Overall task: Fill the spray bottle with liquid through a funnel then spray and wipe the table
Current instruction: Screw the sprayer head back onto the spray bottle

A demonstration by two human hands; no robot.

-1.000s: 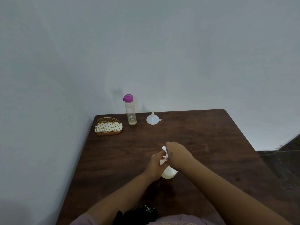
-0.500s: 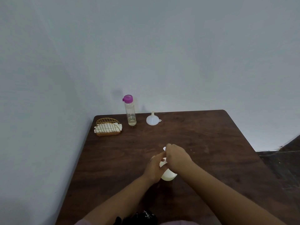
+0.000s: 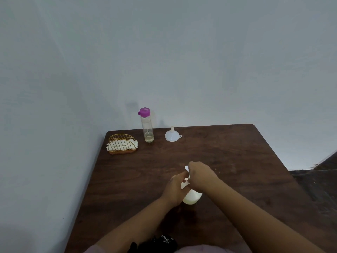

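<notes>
Still unscrewing: right hand has turned a bit on the sprayer top, left hand grips spray bottle. Funnel untouched, so filling's yet to start.

wall: plain pale grey-blue, rising behind my worktop's far edge and running down my left side into a corner.
holder: golden wire rack with arched sides, sitting at the far left corner of my worktop, close to the wall.
napkins: white folded stack held inside the holder, ends poking out on both sides.
floor: dark, seen past the worktop's right edge.
dark cloth: black with small pale specks, at the near edge below me; what it is I cannot tell.
</notes>
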